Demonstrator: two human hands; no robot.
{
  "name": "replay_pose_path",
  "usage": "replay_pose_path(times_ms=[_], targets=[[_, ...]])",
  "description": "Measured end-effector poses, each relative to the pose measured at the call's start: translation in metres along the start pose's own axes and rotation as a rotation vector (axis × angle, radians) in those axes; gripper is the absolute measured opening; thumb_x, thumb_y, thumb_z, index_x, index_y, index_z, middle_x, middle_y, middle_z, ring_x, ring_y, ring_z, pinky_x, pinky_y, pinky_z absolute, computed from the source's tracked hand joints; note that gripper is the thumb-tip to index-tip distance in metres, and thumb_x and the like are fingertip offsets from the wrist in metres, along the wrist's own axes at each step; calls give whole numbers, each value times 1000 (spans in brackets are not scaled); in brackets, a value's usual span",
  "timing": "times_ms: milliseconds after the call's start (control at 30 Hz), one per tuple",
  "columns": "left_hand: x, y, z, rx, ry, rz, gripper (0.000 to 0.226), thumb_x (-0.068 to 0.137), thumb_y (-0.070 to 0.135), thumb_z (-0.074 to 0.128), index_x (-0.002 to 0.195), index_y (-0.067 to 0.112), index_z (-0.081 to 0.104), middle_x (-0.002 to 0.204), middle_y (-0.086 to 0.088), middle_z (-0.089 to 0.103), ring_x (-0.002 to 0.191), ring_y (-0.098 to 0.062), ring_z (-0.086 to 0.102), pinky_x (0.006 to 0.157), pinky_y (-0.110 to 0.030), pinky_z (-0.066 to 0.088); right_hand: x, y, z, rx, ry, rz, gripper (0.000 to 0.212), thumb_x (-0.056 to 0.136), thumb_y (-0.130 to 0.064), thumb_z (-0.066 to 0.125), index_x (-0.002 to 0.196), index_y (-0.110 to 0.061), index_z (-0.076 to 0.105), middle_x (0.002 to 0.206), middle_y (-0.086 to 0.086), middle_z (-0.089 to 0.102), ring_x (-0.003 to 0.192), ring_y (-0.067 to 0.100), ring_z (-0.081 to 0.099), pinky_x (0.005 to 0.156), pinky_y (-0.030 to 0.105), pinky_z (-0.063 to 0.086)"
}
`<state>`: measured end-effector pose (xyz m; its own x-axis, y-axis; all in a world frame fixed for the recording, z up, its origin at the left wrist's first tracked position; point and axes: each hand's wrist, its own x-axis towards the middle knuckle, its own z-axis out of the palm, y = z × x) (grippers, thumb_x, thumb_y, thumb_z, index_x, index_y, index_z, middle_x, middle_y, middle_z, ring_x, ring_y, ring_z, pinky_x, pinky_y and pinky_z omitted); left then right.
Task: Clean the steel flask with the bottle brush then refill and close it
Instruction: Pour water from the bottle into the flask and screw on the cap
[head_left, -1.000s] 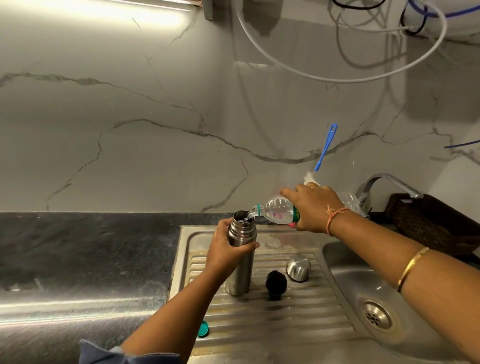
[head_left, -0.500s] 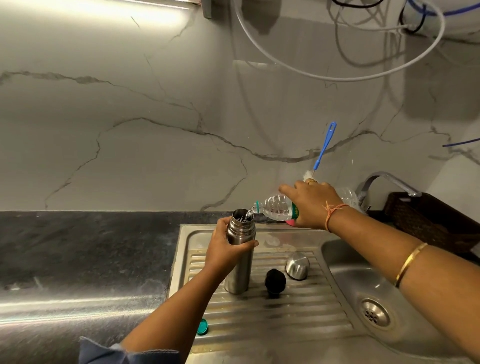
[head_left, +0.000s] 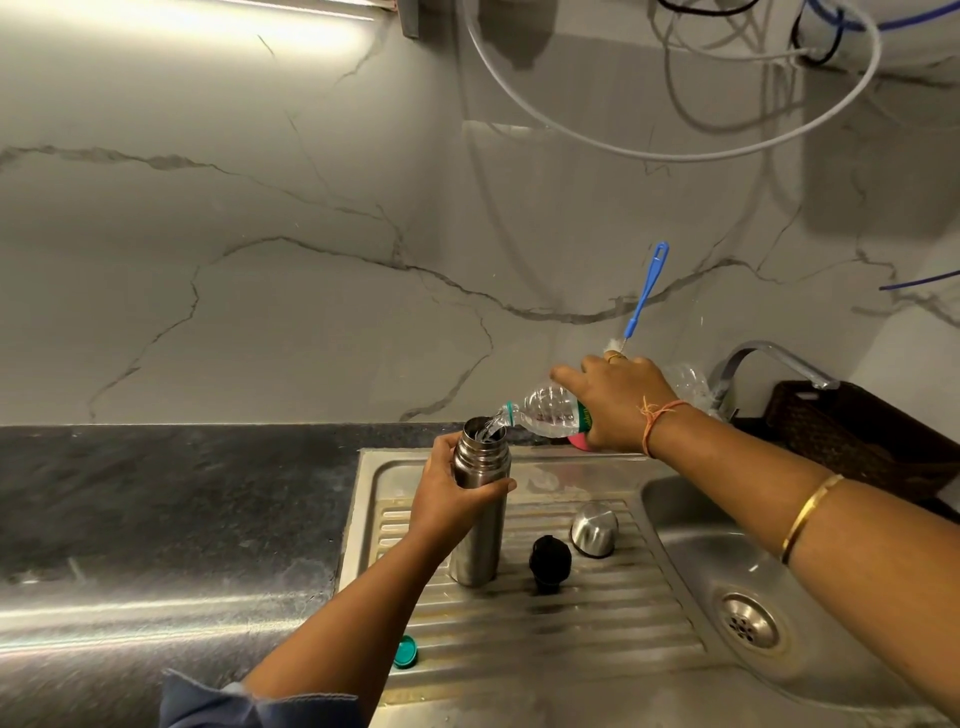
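Head view looks down on a pour under way, and the risk sits at the flask's narrow mouth. The stream leaves the bottle neck just beside the rim, so a small tilt or drift of either hand would likely send water down the outside. The level inside cannot be seen, so overfilling is a second danger. A wet steel wall could also slip in the grip.

The left hand (head_left: 452, 499) is wrapped round the upper part of the steel flask (head_left: 478, 545), thumb across the front, holding it upright on the ribbed drainboard (head_left: 597, 623). The right hand (head_left: 618, 405) grips a clear plastic bottle (head_left: 545, 415) from above, fingers curled over it and the forefinger reaching forward. It is tipped almost level, with its neck at the flask mouth.

Just right of the flask a black stopper (head_left: 549, 564) stands on the drainboard, and the steel cup lid (head_left: 595, 529) sits a little farther right. A green cap (head_left: 405, 652) lies at the drainboard's near left edge, beside the counter (head_left: 156, 519). The bottle brush (head_left: 647, 291) leans against the far wall behind the right hand. To the right are the sink basin (head_left: 727, 561) and tap (head_left: 763, 358).
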<state>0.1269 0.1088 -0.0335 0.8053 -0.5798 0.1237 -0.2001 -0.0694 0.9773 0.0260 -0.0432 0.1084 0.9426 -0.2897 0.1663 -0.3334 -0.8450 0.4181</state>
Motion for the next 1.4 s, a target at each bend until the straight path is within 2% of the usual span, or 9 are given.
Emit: replay_pose_path(times_ms=[500,667,767,967,1267,1400], targets=[[2,-3,2,-12,1,13,67,67,23,84,115,36,38,114,8,55,101,-11,55,82,-26,46,1,1,-8,-74,-19,-4,64,80,-28,67,134,-27,32,114,8,54,109,28,52,94,47,42],[1,-6,7,31,-27,27,73,74,26,79,127,34,29,125,2,50,111,-16,52,96,-34,46,2,1,-12,-82,-17,-7,63,81,-21,64,135,-27,32,115,9,53,109,29,52,92,44,43],[0,-5,7,54,-35,35,76,77,25,76,135,28,26,127,2,47,113,-16,50,97,-33,44,3,-1,-15,-101,-10,-20,62,81,-18,63,134,-27,32,115,9,53,108,29,51,91,43,43],[1,-5,8,72,-33,27,78,77,28,76,136,27,25,131,-2,46,115,-18,50,101,-39,44,4,-4,-19,-137,36,-54,57,83,-10,57,133,-25,33,115,10,52,108,30,50,92,43,40],[1,-7,7,39,-23,37,72,77,27,77,127,34,27,126,3,49,110,-13,51,92,-29,43,8,-8,-24,-195,112,-100,53,88,-7,49,135,-25,32,117,11,51,111,30,48,93,42,37],[1,-6,8,25,-25,35,71,77,26,77,126,36,26,125,4,47,110,-13,51,92,-30,43,12,-9,-22,-218,160,-133,49,90,-8,48,135,-25,34,116,10,52,109,30,49,95,42,36]])
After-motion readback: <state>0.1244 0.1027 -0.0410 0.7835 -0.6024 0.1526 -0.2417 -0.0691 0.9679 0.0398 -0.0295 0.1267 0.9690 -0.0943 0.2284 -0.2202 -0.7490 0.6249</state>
